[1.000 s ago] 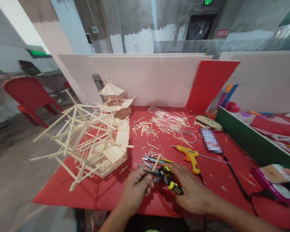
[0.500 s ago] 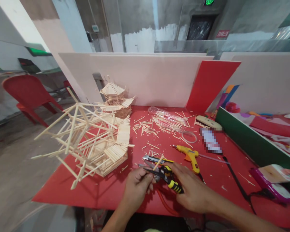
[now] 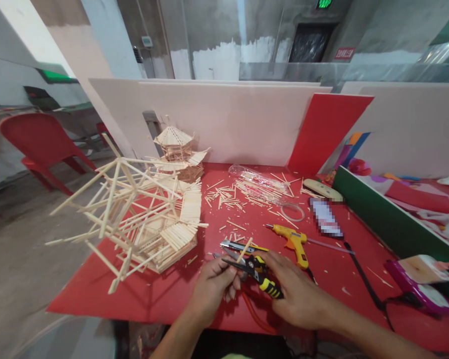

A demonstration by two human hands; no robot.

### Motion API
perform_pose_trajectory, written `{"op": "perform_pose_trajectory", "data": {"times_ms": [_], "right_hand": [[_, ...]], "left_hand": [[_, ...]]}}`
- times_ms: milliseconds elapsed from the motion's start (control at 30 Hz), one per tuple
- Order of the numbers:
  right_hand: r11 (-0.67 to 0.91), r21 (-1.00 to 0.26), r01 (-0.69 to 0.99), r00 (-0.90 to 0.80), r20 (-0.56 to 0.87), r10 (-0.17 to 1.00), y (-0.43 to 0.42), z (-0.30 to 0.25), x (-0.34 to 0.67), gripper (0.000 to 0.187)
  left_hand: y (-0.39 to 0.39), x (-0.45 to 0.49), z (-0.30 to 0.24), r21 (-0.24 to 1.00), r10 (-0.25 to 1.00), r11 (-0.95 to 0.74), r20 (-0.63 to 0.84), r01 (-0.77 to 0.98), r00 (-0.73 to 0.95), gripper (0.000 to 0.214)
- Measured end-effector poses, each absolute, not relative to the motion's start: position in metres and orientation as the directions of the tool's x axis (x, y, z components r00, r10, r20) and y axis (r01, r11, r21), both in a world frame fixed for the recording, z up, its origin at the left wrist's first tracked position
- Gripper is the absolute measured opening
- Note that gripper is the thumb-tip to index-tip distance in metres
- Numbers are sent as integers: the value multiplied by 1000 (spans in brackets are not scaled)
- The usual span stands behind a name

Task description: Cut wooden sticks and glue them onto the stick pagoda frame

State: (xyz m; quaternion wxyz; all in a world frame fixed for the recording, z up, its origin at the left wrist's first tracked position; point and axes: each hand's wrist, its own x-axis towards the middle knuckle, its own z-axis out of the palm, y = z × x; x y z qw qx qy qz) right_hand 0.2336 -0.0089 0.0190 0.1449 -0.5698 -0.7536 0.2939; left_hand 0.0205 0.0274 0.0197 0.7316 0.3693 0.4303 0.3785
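Observation:
My right hand [image 3: 297,286] is closed around scissors [image 3: 256,273] with black-and-yellow handles, their blades pointing left. My left hand [image 3: 215,284] pinches a thin wooden stick [image 3: 244,250], which rises between the blades; its lower end is hidden by fingers and blades. Just behind the hands, a utility knife [image 3: 235,245] lies partly covered. To the left stands a half-built wooden-stick framework [image 3: 134,194], with rows of sticks laid side by side on its lower roof [image 3: 177,234].
A yellow glue gun [image 3: 294,240] lies on the red tabletop [image 3: 179,304], near a phone [image 3: 326,218] and a tape ring [image 3: 292,212]. Loose sticks [image 3: 224,197] and a stick bag [image 3: 258,184] sit behind. A small stick pavilion [image 3: 174,144] stands at back left. A green-sided box [image 3: 381,214] is right.
The view has shifted very slightly. Both hands, the scissors and the stick stay in nearly the same position.

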Motion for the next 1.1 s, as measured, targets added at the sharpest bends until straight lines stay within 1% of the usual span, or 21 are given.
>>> {"op": "perform_pose_trajectory", "data": {"times_ms": [67, 133, 200, 233, 300, 400, 433, 467, 500, 567, 633, 700, 767, 800, 867, 900, 933, 1000, 1033, 1100], "right_hand": [[185, -598, 780, -319, -125, 939, -8, 15, 235, 88], [210, -599, 773, -330, -97, 939, -7, 15, 235, 86], [256, -566, 783, -333, -35, 942, -6, 18, 235, 76], [285, -520, 805, -328, 9, 944, -5, 20, 236, 69], [337, -353, 873, -314, 123, 942, -3, 25, 238, 60], [362, -19, 932, -341, 299, 891, 0, 31, 245, 55], [359, 80, 930, -364, 343, 866, 2, 32, 246, 52], [358, 161, 920, -392, 376, 839, 3, 34, 247, 49], [357, 227, 906, -421, 400, 814, 4, 35, 248, 47], [362, 317, 877, -473, 427, 771, 7, 37, 247, 45], [372, 370, 851, -512, 431, 743, 8, 39, 245, 48], [379, 392, 838, -533, 442, 721, 9, 41, 244, 53], [387, 362, 848, -524, 467, 712, 11, 44, 246, 56], [381, 327, 865, -499, 475, 724, 12, 45, 249, 57], [333, 218, 918, -397, 454, 798, 13, 47, 255, 60], [294, 140, 946, -325, 412, 851, 12, 48, 259, 63], [253, 40, 967, -250, 349, 903, 11, 48, 262, 66], [178, -229, 957, -142, 165, 976, 5, 47, 265, 69], [140, -379, 915, -128, 55, 990, 0, 47, 264, 68], [47, -639, 768, -175, -138, 975, -9, 48, 259, 65]], "left_hand": [[29, 20, 19, 807, 826, 520, -391, -279, 406, 36], [29, 19, 19, 774, 804, 554, -404, -306, 436, 34], [29, 18, 20, 799, 829, 516, -376, -309, 414, 30], [29, 17, 20, 823, 848, 483, -356, -299, 392, 28], [27, 14, 22, 863, 889, 421, -331, -280, 317, 27], [25, 10, 27, 869, 919, 394, -369, -298, 137, 31], [24, 9, 30, 856, 908, 418, -403, -305, 114, 33], [23, 9, 33, 832, 885, 464, -446, -304, 132, 40], [23, 10, 36, 795, 846, 532, -495, -290, 196, 47], [23, 13, 41, 703, 741, 664, -573, -254, 349, 54], [24, 19, 42, 624, 677, 731, -615, -276, 404, 44], [24, 23, 42, 579, 666, 746, -641, -330, 381, 28], [23, 24, 40, 593, 689, 725, -633, -351, 353, 21], [22, 23, 39, 627, 720, 694, -608, -354, 335, 22], [20, 18, 36, 725, 807, 590, -524, -355, 272, 28], [18, 16, 35, 773, 849, 528, -478, -352, 225, 31], [17, 14, 34, 814, 881, 472, -437, -338, 179, 33], [16, 10, 31, 873, 920, 393, -374, -289, 120, 39], [16, 10, 30, 893, 931, 366, -349, -261, 111, 42], [17, 10, 29, 924, 946, 322, -304, -207, 113, 43]]}}
